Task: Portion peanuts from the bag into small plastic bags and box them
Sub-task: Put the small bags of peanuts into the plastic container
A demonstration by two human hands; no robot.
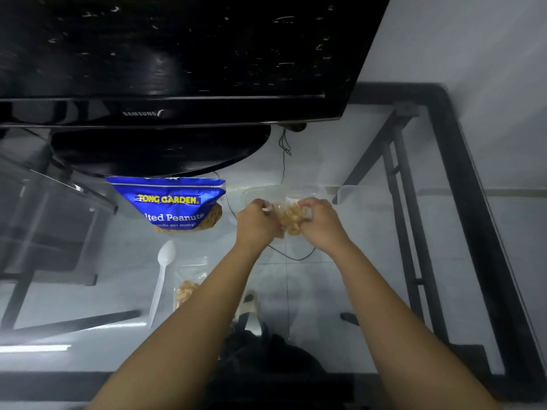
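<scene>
Clear box [296,192] faint; hands [257,221] hide bag mouth.

A glass table [370,291] with a black frame carries a black Samsung television [177,69], pale floor tiles [310,276] showing through, grey wall [473,39] behind.

Before you, the peanut bag [168,202] shows deep blue with yellow brand lettering and white type, tan nuts visible through its lower edge. The small bag [291,218] you hold is clear plastic over golden-tan peanuts; a second clear bag [189,284] shows the same tan. The spoon [162,279] is white. The television [177,69] is glossy black, and the table frame [473,202] matte black around pale grey glass.
</scene>
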